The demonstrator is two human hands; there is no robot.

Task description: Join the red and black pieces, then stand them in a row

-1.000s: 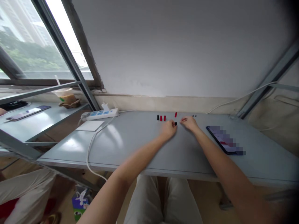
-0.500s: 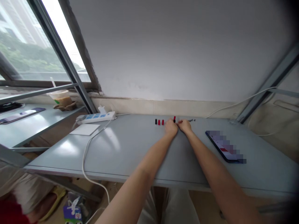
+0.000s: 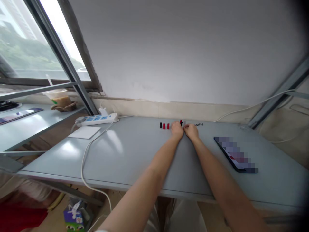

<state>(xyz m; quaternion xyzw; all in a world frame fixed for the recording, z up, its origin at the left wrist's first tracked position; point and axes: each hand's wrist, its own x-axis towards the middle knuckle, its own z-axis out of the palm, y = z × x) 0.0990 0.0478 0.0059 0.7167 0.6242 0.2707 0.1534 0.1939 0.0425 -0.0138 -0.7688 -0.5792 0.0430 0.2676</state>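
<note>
My left hand (image 3: 177,129) is closed at the far side of the desk, its fingertips around a small red-and-black piece (image 3: 181,122) that looks like a short cylinder. Close beside it, my right hand (image 3: 191,130) has its fingers pinched together; whatever may be between them is too small to make out. Left of my hands stand a small black cylinder (image 3: 160,125) and two red ones, the nearer red cylinder (image 3: 168,126) just short of my left knuckles. Several tiny dark pieces (image 3: 199,124) lie to the right of my right hand.
A phone (image 3: 235,154) lies on the grey desk (image 3: 135,151) at right. On the left are a white power strip (image 3: 96,120), a flat white square (image 3: 84,132) and a cable (image 3: 85,158) hanging over the front edge. The wall (image 3: 154,64) rises behind.
The view has shifted slightly. Both hands stay close together in the same place, and the red-and-black piece at my left fingertips stands a little lower behind the hand.
</note>
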